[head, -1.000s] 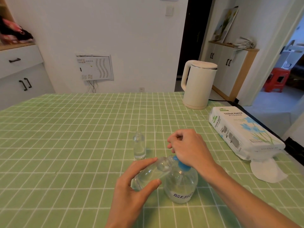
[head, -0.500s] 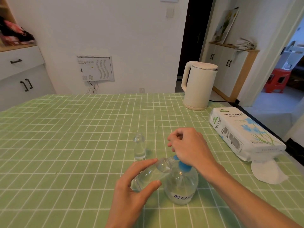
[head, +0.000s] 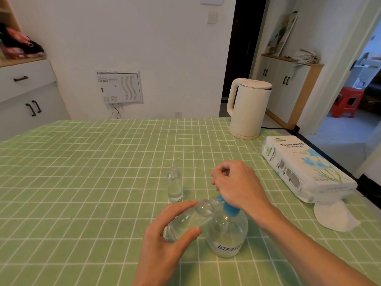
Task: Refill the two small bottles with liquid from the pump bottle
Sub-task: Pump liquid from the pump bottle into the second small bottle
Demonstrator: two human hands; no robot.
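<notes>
Left hand (head: 171,238): thumb and fingers curled round the body of a small clear plastic bottle (head: 203,208), gripping it low on its side. Bottle held tilted, base down-left toward the wearer, open neck up and to the right. Long axis diagonal, pointing at the pump.

Right hand (head: 237,186): fingers curled, closed down over the pump head of a clear round plastic pump bottle (head: 226,236) with a blue collar. Head itself hidden under the palm. Pressing or merely resting: cannot tell.

Pump bottle: upright on the green checked tablecloth (head: 82,182), near edge, centre-right, just right of the left hand. Clear liquid inside.

Governing relation: blue spout (head: 220,198) projecting leftward from under the right hand, tip at the mouth of the tilted bottle. Touching or just inside: not resolvable. Judged to be mid-fill of the first bottle. Next press likely to need the neck lined up under the spout. Risk of spill on the cloth if the neck drifts left.

Second small clear bottle (head: 174,186): upright, beyond the left hand, apart from both hands, nearer the left. Fill level hard to read.

Also present: cream electric kettle (head: 249,108), white pack of tissue paper (head: 305,170), loose white tissue sheet (head: 336,217).
</notes>
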